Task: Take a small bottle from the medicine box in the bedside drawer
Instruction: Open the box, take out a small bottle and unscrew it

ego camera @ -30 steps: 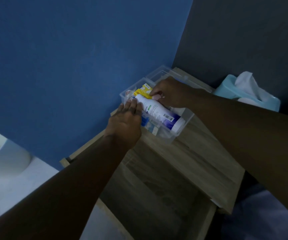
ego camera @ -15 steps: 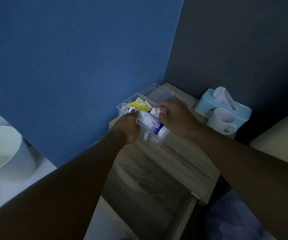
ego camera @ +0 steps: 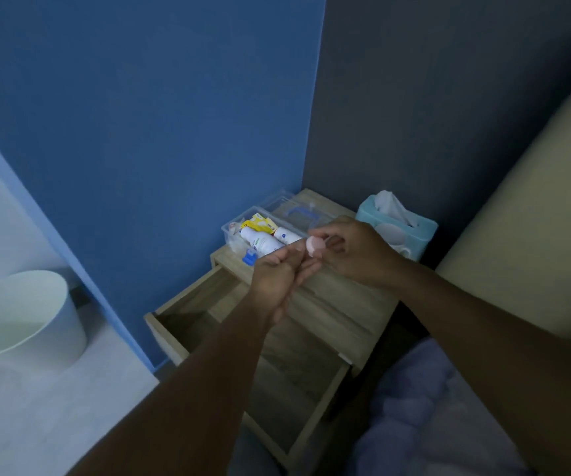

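A clear plastic medicine box [ego camera: 229, 231] stands on top of the wooden bedside cabinet, against the blue wall. Inside lie two white bottles [ego camera: 260, 240], a yellow packet [ego camera: 259, 222] and a blue-capped item [ego camera: 249, 259]. My right hand [ego camera: 353, 250] pinches a small bottle with a pink cap [ego camera: 314, 245] just in front of the box. My left hand [ego camera: 279, 280] is held palm up right under it, fingers apart, touching nothing I can make out. The bedside drawer [ego camera: 174, 314] is pulled out below.
The box's clear lid with a blue handle [ego camera: 299, 211] lies behind the box. A teal tissue box [ego camera: 397, 228] with a white mug [ego camera: 394, 240] in front stands at the cabinet's back right. A white bin [ego camera: 19, 317] is on the floor at left. Bedding [ego camera: 425, 403] lies at lower right.
Both hands have drawn back out of the medicine box. My right hand now holds the small pink-capped bottle; my left hand let go of the large white bottle and turned palm up.
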`<state>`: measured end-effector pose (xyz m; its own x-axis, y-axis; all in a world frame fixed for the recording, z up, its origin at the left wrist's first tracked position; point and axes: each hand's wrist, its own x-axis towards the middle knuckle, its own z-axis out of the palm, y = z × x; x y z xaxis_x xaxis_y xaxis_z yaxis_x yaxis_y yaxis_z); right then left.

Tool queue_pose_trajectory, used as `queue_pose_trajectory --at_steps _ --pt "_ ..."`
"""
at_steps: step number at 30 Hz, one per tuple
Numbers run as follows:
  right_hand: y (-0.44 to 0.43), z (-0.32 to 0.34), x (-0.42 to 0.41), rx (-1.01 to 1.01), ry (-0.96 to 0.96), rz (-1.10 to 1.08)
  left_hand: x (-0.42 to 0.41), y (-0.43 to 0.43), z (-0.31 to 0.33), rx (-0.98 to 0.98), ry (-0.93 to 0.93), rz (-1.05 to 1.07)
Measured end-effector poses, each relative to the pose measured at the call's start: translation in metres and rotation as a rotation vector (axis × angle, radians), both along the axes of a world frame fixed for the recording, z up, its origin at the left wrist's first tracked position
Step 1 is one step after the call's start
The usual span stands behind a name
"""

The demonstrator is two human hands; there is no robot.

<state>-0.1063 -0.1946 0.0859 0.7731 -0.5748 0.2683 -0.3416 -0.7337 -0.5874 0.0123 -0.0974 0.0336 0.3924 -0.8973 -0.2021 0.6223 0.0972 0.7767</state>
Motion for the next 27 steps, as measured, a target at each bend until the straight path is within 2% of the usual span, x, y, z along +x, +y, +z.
queue_pose_trajectory --at_steps 11,17,21,24,27 --pt "0.019 0.039 -0.017 -0.161 0.056 0.078 -0.020 0.015 0.018 -0.093 0.177 -0.070" --pt "0.024 0.048 -0.023 -0.174 0.037 0.246 -0.027 0.017 0.013 -0.116 0.310 -0.003" --pt "0.021 0.046 -0.023 -0.046 0.071 0.168 -0.024 0.013 0.011 -0.122 0.332 0.015" --pt "0.020 0.039 -0.020 -0.224 0.165 0.025 -0.023 0.012 0.010 -0.108 0.356 -0.005" --pt "0.018 0.034 -0.017 -0.266 0.147 0.068 -0.025 0.014 0.011 -0.145 0.305 -0.061"
